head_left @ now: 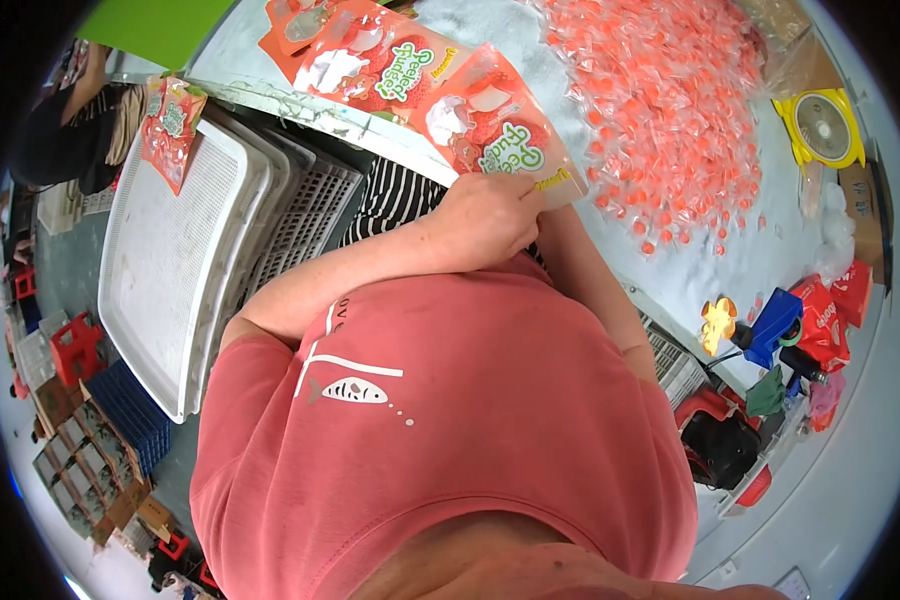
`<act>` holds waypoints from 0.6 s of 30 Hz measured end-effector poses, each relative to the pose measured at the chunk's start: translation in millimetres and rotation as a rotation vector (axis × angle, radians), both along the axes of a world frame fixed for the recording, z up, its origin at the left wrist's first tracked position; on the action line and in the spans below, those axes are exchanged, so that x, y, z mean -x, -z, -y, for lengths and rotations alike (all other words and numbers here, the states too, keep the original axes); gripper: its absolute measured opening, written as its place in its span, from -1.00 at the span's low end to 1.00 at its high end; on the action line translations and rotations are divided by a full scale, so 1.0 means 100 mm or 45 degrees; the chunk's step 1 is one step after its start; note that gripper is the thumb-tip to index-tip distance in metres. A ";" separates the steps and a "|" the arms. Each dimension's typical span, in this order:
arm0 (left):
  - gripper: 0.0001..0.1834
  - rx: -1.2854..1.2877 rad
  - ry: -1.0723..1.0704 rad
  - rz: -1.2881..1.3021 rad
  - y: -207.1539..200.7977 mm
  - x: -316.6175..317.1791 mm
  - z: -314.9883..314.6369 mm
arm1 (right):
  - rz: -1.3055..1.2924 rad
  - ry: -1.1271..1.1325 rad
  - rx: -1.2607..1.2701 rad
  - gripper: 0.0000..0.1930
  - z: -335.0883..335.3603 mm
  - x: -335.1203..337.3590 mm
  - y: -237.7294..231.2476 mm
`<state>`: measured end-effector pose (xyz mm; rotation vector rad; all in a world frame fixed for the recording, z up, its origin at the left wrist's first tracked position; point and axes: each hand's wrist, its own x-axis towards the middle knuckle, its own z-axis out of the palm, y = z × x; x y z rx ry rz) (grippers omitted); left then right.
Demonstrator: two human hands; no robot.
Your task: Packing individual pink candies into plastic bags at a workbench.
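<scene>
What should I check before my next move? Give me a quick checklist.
1. Left hand at the red printed pouch: ok, its fingers are curled at the pouch's near edge.
2. Right hand's grip: cannot tell; the right forearm shows, but the hand is mostly hidden behind the left.
3. Pouch mouth open: cannot tell from this angle.
4. Other printed pouches nearby: ok, they lie on the table to the left.
5. Wrapped red pieces nearby: ok, heaped to the right.
</scene>
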<state>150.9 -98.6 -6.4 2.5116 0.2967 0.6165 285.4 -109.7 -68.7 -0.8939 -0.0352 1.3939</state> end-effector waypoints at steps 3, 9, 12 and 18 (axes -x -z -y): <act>-0.88 0.113 0.145 0.018 -0.09 0.05 -0.04 | -0.055 0.018 -0.001 -0.55 0.18 -0.06 0.04; -0.80 0.008 -0.044 0.009 0.03 0.26 -0.64 | 0.320 -0.120 -0.074 -0.49 0.87 -0.50 0.89; -0.71 -0.364 -0.289 -0.038 0.38 0.41 -1.41 | -0.115 -0.117 0.052 -0.42 0.80 -0.07 -0.57; -0.37 -0.724 -0.308 -0.573 0.31 0.04 -2.47 | 0.374 -0.295 -0.043 -0.49 0.80 -0.01 -0.59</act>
